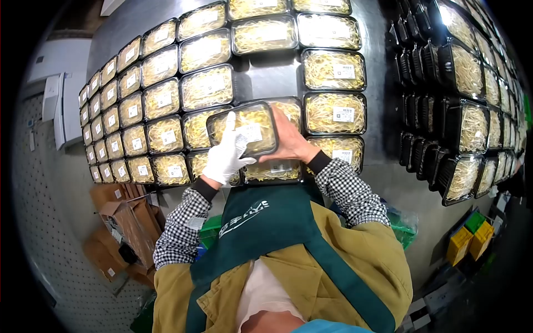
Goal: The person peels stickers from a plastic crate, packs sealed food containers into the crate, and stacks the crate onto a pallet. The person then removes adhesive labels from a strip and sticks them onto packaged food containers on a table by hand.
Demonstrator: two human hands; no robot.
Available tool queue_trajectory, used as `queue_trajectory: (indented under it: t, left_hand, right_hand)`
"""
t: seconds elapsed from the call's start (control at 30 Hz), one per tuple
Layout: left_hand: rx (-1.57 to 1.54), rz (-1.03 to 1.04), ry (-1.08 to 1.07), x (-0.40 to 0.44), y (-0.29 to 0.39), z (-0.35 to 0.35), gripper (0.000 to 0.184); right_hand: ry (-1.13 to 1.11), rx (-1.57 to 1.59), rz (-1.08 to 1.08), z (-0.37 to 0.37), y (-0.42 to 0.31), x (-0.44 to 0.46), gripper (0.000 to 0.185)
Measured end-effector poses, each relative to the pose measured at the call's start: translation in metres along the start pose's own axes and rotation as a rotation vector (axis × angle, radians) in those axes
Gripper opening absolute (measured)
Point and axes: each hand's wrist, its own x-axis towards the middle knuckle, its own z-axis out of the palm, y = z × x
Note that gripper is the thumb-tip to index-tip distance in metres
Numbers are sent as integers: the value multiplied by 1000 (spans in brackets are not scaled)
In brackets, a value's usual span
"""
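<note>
My left hand (226, 155), in a white glove, grips the left side of a black tray of bean sprouts (256, 130) with a clear cover and a white label. At the tray's right side is my bare right hand (290, 137), its fingers wrapped round the edge and partly hidden behind it. The tray is tilted and held above other packed trays. What looks like a strip of printed labels (241, 143) lies over the gloved fingers. Behind the held tray, a packed tray (288, 110) is partly covered.
Rows of labelled sprout trays (164, 95) cover much of the metal table (377, 111). Stacked sprout trays (466, 69) stand at the right. Cardboard boxes (130, 227) lie at the lower left, and yellow crates (459, 244) sit at the lower right.
</note>
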Motion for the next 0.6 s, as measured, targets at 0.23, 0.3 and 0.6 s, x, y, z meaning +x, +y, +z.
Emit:
queue_trajectory:
  t: [0.23, 0.3, 0.6]
  left_hand:
    - [-49, -60, -55, 2, 1, -5, 124]
    - [-62, -57, -44, 1, 1, -5, 123]
    - [-52, -71, -100, -3, -2, -14, 122]
  right_hand:
    - [40, 66, -68, -6, -5, 13, 125]
    - [39, 34, -84, -5, -1, 16, 120]
    - [128, 14, -76, -2, -14, 25, 99]
